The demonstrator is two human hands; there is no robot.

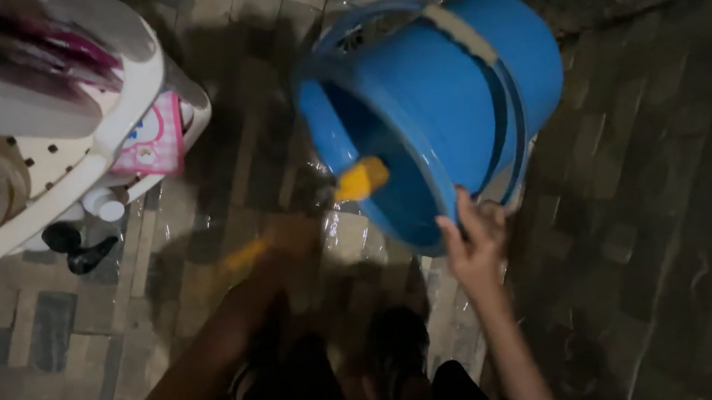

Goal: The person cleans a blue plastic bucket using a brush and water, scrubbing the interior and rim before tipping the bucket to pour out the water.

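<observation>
Centrally, the right hand (474, 243) grips the near rim of a blue bucket (445, 102) tilted on wet tiled floor (677, 208). Blurred, the left hand (291, 238) holds a yellow brush (360, 179) inside. White rack (45, 195) far left; open floor right.

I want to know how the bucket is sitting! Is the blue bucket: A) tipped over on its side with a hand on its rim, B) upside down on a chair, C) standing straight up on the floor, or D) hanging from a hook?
A: the blue bucket lies tipped, its opening facing sideways, with the right hand gripping its rim.
</observation>
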